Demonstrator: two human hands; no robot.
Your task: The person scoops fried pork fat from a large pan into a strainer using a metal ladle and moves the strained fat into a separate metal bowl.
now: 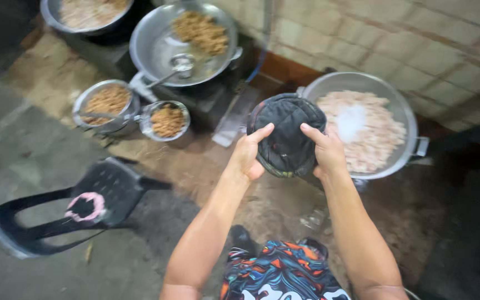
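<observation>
I hold a black cap (286,133) in front of me with both hands. My left hand (248,155) grips its left edge, thumb on top. My right hand (324,151) grips the right edge the same way. The cap hangs above the dirt floor, just left of a large metal pan (412,119) filled with pale raw meat pieces and a heap of white powder.
A big wok (151,47) with brown fried bits and a ladle sits on a stove at the back. Two small metal bowls (106,105) (166,121) of brown food stand below it. Another pan (87,14) is at top left. A black plastic chair (79,208) stands at left.
</observation>
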